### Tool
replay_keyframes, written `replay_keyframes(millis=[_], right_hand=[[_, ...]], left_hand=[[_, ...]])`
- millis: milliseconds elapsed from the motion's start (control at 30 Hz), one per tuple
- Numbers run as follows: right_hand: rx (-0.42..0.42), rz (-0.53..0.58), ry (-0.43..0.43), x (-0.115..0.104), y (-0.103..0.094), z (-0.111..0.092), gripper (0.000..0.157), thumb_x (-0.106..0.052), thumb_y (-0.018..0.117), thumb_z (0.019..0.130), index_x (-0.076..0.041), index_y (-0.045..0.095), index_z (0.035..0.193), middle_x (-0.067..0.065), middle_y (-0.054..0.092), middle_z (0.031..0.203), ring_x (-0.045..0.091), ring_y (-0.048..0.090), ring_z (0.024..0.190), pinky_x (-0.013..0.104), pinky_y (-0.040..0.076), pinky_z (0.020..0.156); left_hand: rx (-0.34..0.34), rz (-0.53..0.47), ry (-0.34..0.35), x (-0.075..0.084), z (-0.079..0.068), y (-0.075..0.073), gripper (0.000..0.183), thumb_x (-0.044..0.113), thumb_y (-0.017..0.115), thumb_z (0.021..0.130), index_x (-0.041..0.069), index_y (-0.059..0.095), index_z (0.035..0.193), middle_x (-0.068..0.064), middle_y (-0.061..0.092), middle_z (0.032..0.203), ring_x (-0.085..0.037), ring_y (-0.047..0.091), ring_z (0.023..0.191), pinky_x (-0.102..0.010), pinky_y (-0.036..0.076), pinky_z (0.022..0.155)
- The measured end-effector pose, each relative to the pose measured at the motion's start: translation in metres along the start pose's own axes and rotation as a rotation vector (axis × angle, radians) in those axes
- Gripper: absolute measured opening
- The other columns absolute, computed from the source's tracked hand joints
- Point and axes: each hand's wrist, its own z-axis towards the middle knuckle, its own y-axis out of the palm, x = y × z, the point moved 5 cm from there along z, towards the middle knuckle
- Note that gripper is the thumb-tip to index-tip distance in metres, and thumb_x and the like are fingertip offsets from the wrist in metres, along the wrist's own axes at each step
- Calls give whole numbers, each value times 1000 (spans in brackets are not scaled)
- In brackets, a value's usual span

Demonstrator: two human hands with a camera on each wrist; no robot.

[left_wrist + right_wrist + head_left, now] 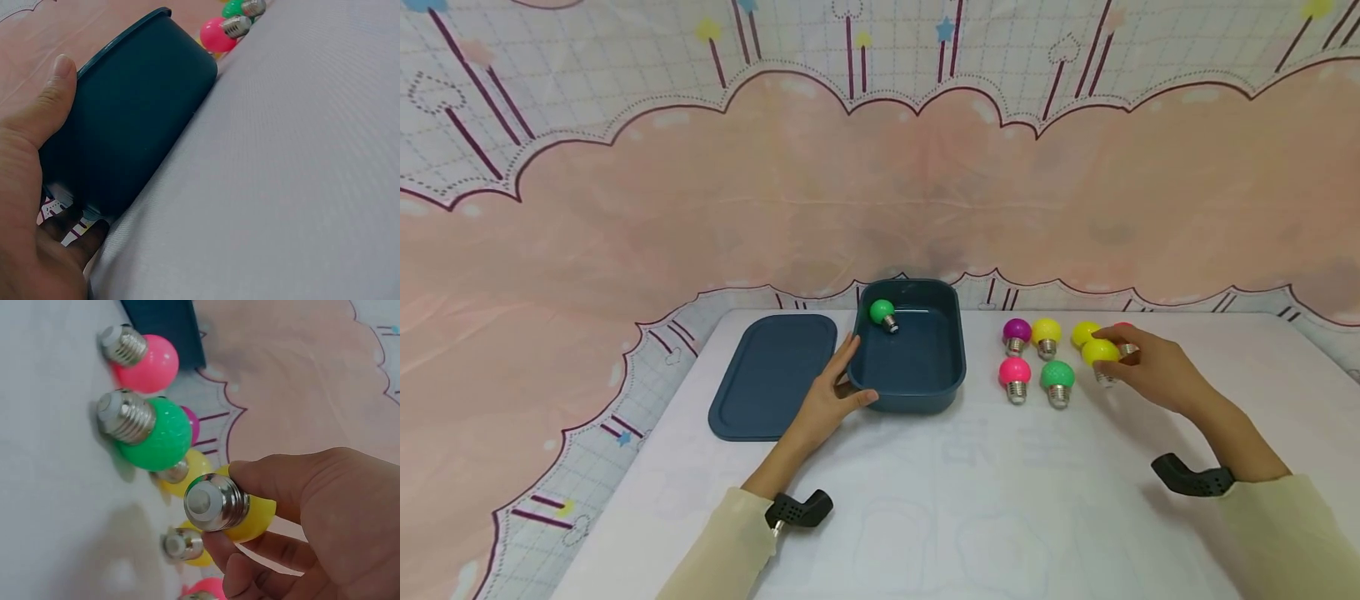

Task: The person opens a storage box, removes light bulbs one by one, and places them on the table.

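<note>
A dark blue rectangular box (917,400) stands on the table with a green light bulb (882,313) lying inside. My left hand (829,402) rests against its near left corner, thumb along the front wall and fingers spread at the left side; the left wrist view shows the thumb on the box wall (137,106). At the right, my right hand (1157,371) pinches a yellow light bulb (1099,352) between thumb and fingers, its metal screw base (215,503) facing the wrist camera. Beside that hand lie another yellow bulb (1084,333) and a partly hidden red-pink bulb (1124,326).
Between the box and the right hand lie a purple bulb (1017,332), a yellow bulb (1046,333), a pink bulb (1015,372) and a green bulb (1057,377). Left of the box a flat blue lid (775,375) lies on the white table (985,508). A patterned cloth (880,192) hangs behind.
</note>
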Motion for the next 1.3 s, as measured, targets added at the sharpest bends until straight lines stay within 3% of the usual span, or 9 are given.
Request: replay_keyframes(millis=[267,900,1200,1300], right_hand=[[-45,44,39,15,17,-7,51,-29,66,91,0,51,130,27,53,123,37,59,95,40,54,71],[-129,62,72,27,23,-8,62,-37,63,93,3,41,134,33,45,124,44,54,98,47,53,75],[-147,59,96,29,25,-8,68,-39,62,93,5,35,137,33,43,125,46,52,101,47,53,74],[-156,60,98,29,25,-8,68,-40,61,93,5,35,137,33,43,126,46,52,101,47,53,75]], left_hand=[[-4,-9,2,3,-1,0,83,5,68,88,8,16,153,-8,3,159,-40,24,138,-48,33,105],[-2,28,3,-1,1,-1,84,6,69,88,7,16,153,-12,4,159,-40,23,138,-48,34,104],[13,27,25,-30,8,-1,86,11,71,87,17,17,154,-6,4,160,-35,23,140,-47,34,105],[18,33,35,-33,8,-2,87,15,72,87,21,18,154,-4,5,160,-33,23,140,-45,35,104]])
